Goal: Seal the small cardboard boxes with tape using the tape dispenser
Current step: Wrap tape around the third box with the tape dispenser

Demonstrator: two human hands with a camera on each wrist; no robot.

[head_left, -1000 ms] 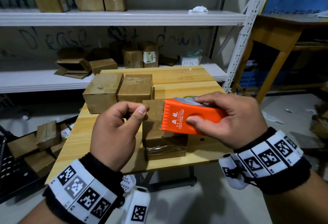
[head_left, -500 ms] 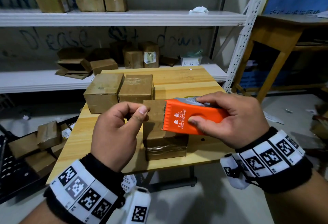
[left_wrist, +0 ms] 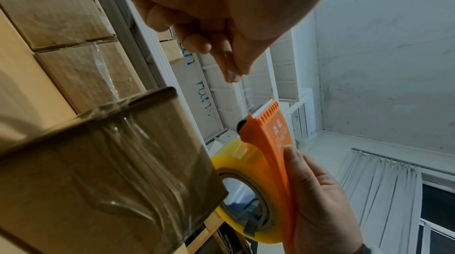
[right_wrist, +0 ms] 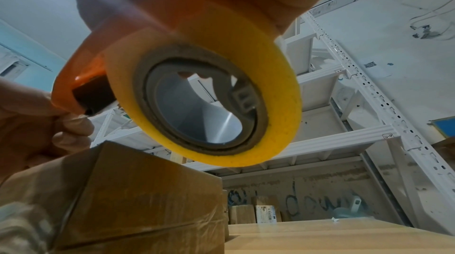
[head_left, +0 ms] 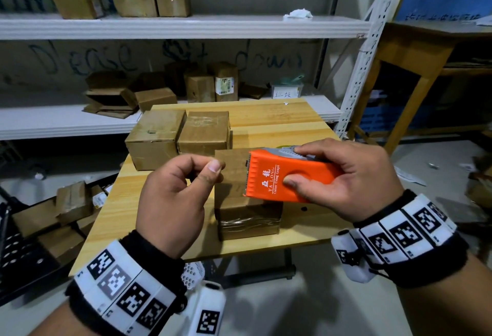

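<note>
A small cardboard box (head_left: pixel 247 218) with clear tape wrinkled round its side stands at the wooden table's (head_left: pixel 279 120) front edge. Above it my right hand (head_left: pixel 295 166) grips the orange tape dispenser (head_left: pixel 279 178), thumb on its flat face and toothed cutter pointing left. The yellow tape roll (right_wrist: pixel 209 102) hangs under the dispenser, just over the box (right_wrist: pixel 147 199). My left hand (head_left: pixel 210 169) hovers just left of the cutter. Its thumb and forefinger are pinched together (left_wrist: pixel 234 71) on what looks like the clear tape's end, which barely shows.
Two more closed boxes (head_left: pixel 157 138) (head_left: pixel 203 133) sit side by side at the table's back left. White metal shelves (head_left: pixel 186 25) behind carry several boxes. A black crate with boxes (head_left: pixel 66 202) lies on the floor to the left. A wooden stand (head_left: pixel 415 51) is at right.
</note>
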